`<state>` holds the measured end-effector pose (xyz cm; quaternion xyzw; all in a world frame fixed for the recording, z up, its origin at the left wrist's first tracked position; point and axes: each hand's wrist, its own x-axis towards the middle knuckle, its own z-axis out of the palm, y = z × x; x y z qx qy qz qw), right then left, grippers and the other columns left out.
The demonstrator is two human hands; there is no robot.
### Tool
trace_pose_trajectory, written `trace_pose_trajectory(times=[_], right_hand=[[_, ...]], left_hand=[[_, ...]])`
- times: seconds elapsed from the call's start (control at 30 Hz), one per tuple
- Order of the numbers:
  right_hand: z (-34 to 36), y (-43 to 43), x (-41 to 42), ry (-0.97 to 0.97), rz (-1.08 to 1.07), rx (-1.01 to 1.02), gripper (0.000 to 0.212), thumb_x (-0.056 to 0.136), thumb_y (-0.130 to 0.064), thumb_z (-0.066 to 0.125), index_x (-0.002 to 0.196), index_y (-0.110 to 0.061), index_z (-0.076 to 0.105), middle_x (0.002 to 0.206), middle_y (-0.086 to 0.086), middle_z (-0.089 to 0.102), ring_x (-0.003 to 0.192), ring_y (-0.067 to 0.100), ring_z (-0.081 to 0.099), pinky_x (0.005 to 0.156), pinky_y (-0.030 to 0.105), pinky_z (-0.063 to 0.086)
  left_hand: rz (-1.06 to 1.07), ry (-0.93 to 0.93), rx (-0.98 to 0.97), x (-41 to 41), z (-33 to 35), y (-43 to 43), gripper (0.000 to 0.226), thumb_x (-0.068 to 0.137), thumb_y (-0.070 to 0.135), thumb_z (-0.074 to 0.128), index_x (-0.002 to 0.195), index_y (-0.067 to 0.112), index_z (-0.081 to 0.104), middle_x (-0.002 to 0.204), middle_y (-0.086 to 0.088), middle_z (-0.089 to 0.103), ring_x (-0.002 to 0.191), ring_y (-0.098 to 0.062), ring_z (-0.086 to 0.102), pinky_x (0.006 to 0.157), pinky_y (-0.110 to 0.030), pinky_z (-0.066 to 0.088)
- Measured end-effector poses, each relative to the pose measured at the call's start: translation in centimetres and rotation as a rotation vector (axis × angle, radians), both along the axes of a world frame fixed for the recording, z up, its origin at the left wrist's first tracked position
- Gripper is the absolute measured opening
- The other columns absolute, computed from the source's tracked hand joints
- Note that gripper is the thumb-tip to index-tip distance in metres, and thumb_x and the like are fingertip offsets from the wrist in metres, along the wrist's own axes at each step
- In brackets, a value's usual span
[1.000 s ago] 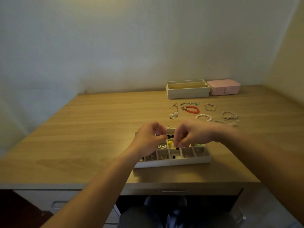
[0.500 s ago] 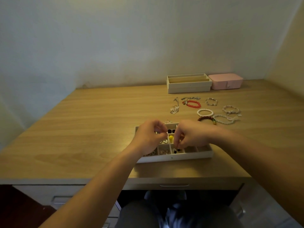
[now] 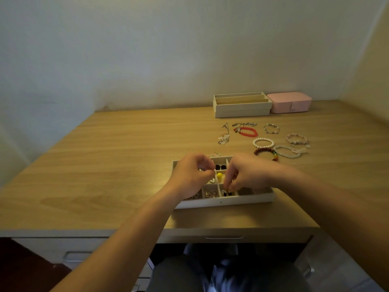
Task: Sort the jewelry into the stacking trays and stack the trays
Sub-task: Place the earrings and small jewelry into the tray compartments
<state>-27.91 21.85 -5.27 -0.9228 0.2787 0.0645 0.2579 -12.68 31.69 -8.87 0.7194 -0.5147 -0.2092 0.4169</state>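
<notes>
Over white divided tray (image 3: 242, 200), left hand (image 3: 192, 175), right hand (image 3: 248, 175) hovering, fingers (image 3: 228, 182) curling, grip unclear. Earrings (image 3: 210, 193) filling compartments; beaded bracelets (image 3: 246, 131), silver necklaces (image 3: 224, 135) lying unsorted on tabletop (image 3: 126, 154); stacking pending.

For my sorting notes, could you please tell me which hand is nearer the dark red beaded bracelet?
Right. The right hand is over the white divided tray, just short of the dark red beaded bracelet; the left hand is farther left.

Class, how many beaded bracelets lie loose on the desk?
6, all behind the tray, right: red bracelet, silvery bracelet, pink bracelet, pearl bracelet, dark red bracelet, pale bracelet. More may lie hidden in the tray.
</notes>
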Motion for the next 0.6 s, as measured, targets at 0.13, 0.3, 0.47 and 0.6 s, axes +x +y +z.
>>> trace_pose_trajectory(times=[0.13,0.3,0.47,0.6], right_hand=[[0.2,0.3,-0.2,-0.01,0.003,-0.018,0.016,0.094,-0.015,0.069,0.096,-0.027,0.08,0.091,-0.017,0.07,0.087,0.004,0.065,0.082,0.021,0.056],[1.1,-0.3,-1.0,-0.045,-0.034,-0.046,0.024,0.096,-0.01,0.063,0.1,-0.026,0.081,0.089,-0.022,0.062,0.088,0.004,0.06,0.072,0.016,0.048],[1.6,-0.3,-1.6,-0.003,-0.005,-0.002,0.021,0.097,-0.013,0.064,0.103,-0.024,0.08,0.092,-0.019,0.064,0.088,0.005,0.06,0.069,0.014,0.043],[1.6,0.2,-1.7,0.033,0.018,-0.069,0.026,0.1,-0.014,0.058,0.111,-0.026,0.079,0.1,-0.018,0.062,0.087,0.003,0.057,0.067,0.011,0.043]], left_hand=[[-0.008,0.019,0.009,0.0,0.3,0.4,0.02,0.085,0.012,0.076,0.082,0.028,0.065,0.083,0.012,0.069,0.077,0.001,0.064,0.062,-0.008,0.045],[-0.098,-0.058,0.051,-0.3,1.0,1.1,0.022,0.089,0.012,0.066,0.08,0.029,0.077,0.087,0.011,0.073,0.081,-0.015,0.067,0.076,-0.036,0.055],[-0.175,-0.168,0.095,-0.9,1.3,1.9,0.031,0.091,0.017,0.062,0.076,0.037,0.079,0.085,0.016,0.067,0.077,-0.018,0.064,0.071,-0.037,0.052],[-0.213,-0.309,0.139,-1.6,1.3,2.2,0.03,0.092,0.016,0.058,0.087,0.035,0.08,0.084,0.021,0.055,0.078,-0.002,0.053,0.075,-0.025,0.041]])
